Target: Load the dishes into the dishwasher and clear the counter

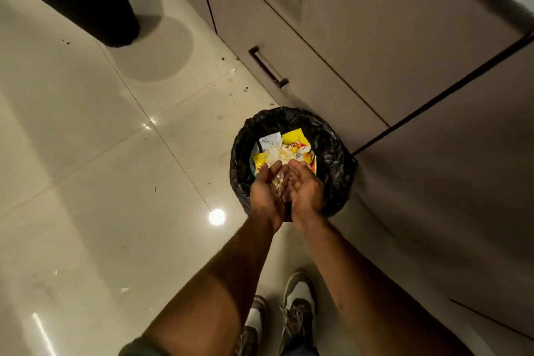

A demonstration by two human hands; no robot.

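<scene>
Two bins stand on the floor [86, 153]: a small one lined with a black bag [341, 159], close against the cabinets, and a taller dark bin [86, 0] well apart from it, up the tiles. Two hands are held over the small bin's near rim, side by side and touching at their edges, palms up. The left hand [267, 191] and the right hand [306, 188] are both released, fingers relaxed and lightly cupped, and between them lies a little heap of pale scraps [278, 182]; nothing is gripped.

Beside the small bin, the beige cabinets [375, 52] carry two dark bar handles [268, 66], one above the other. Crumbs and flecks lie scattered on the tiles between the two bins and along the cabinet foot. Two shoes [297, 312] show on the near side of the small bin, under the forearms, which cover the bin's near edge.

Inside the small bin sits yellow wrapper [294, 139], a white slip of paper [270, 140] and whitish food waste, crumpled together. The scraps in the hands look pale and yellowish, too small to tell apart.
</scene>
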